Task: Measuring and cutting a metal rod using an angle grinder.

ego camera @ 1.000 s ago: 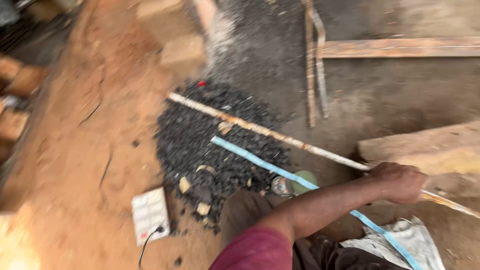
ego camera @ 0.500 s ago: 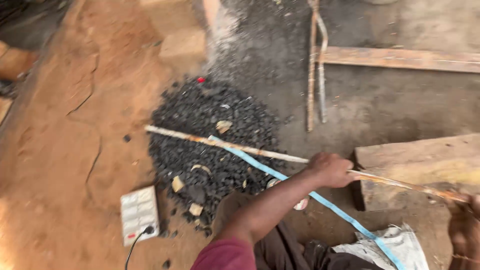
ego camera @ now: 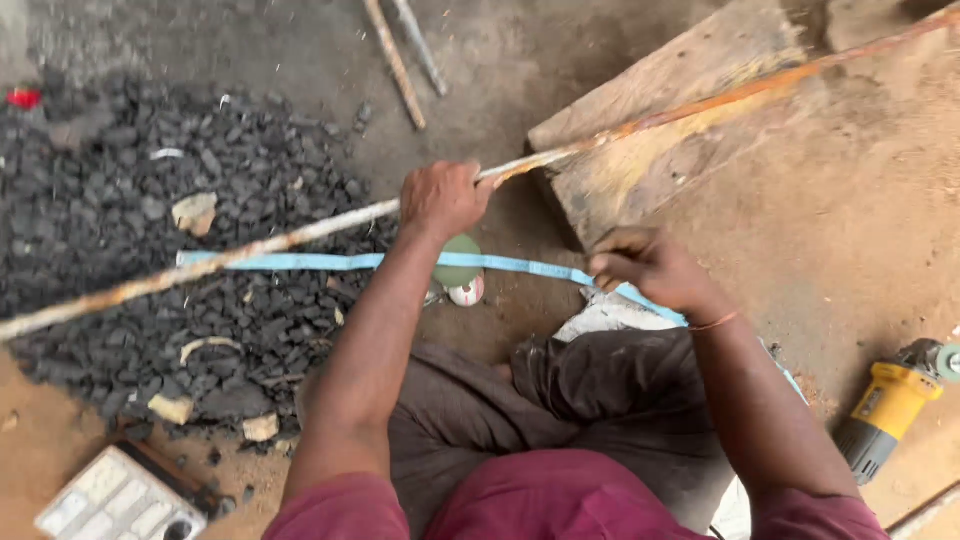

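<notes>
Floor (ego camera: 620, 60), bare earth and grit, is carrying everything. Charcoal heap (ego camera: 150, 250) is spreading across the floor's left side. Wooden plank (ego camera: 690, 110) is lying toward the far right corner. Long rusty rod (ego camera: 300, 232) is running from the left edge over the heap and across the plank to the far right corner; your left hand (ego camera: 442, 196) is gripping it, fingers wrapped tight. Blue tape (ego camera: 300, 262) is lying just beside the rod, nearer you; your right hand (ego camera: 650, 268) is pinching it. Yellow angle grinder (ego camera: 890, 405) is resting near the right edge. White switchboard (ego camera: 120, 500) is sitting at the near left corner.
</notes>
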